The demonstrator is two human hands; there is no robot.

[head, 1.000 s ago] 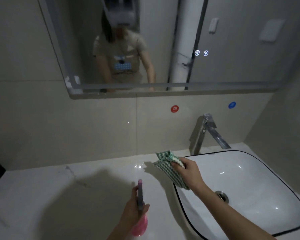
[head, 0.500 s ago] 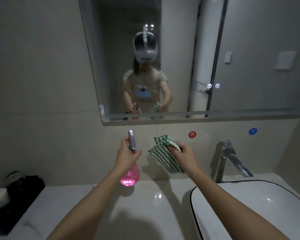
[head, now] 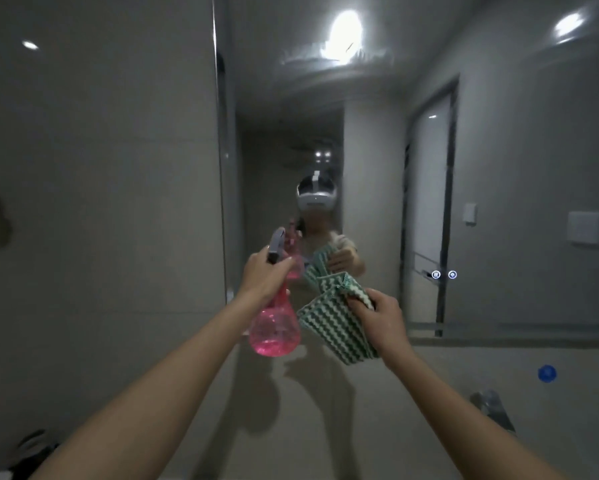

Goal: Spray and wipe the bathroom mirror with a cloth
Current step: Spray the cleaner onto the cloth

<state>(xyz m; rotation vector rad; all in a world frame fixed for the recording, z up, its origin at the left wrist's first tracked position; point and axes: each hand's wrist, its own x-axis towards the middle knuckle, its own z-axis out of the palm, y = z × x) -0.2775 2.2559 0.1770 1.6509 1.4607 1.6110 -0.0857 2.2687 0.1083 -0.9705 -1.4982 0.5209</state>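
Observation:
The large wall mirror (head: 498, 168) fills the upper right of the view and reflects a person with both arms raised. My left hand (head: 261, 273) grips the neck of a pink spray bottle (head: 273, 327), its grey nozzle head pointing up toward the glass near the mirror's left edge. My right hand (head: 381, 315) pinches a green and white zigzag cloth (head: 332, 322), which hangs folded just in front of the mirror's lower part. Bottle and cloth are side by side, close to each other.
The tiled wall (head: 100, 168) lies left of the mirror. Two lit touch buttons (head: 444, 274) glow on the glass. A blue dot sticker (head: 547, 373) and the tap's top (head: 492, 407) sit at the lower right. Dark items (head: 31, 448) lie at the lower left.
Both hands have risen from the counter up to mirror height, carrying the bottle and the cloth. The view has tilted upward, so the sink has left the frame.

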